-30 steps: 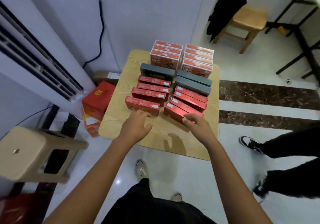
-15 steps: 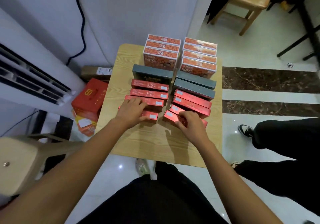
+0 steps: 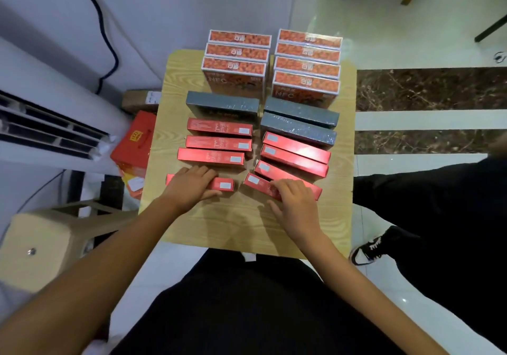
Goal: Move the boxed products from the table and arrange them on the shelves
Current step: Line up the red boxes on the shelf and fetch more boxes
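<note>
Table (image 3: 241, 225) full: orange, grey, red boxes (image 3: 219, 142) in two columns, no shelves in view, so I judge the task barely begun. My left hand (image 3: 189, 190) curls over the nearest left box (image 3: 225, 184), thumb on its near face; right hand (image 3: 297, 203) grips the nearest right box (image 3: 256, 181) likewise. Bare wood to the near edge leaves lifting room; stool (image 3: 41, 245) crowds left, someone's legs (image 3: 439, 203) right.
</note>
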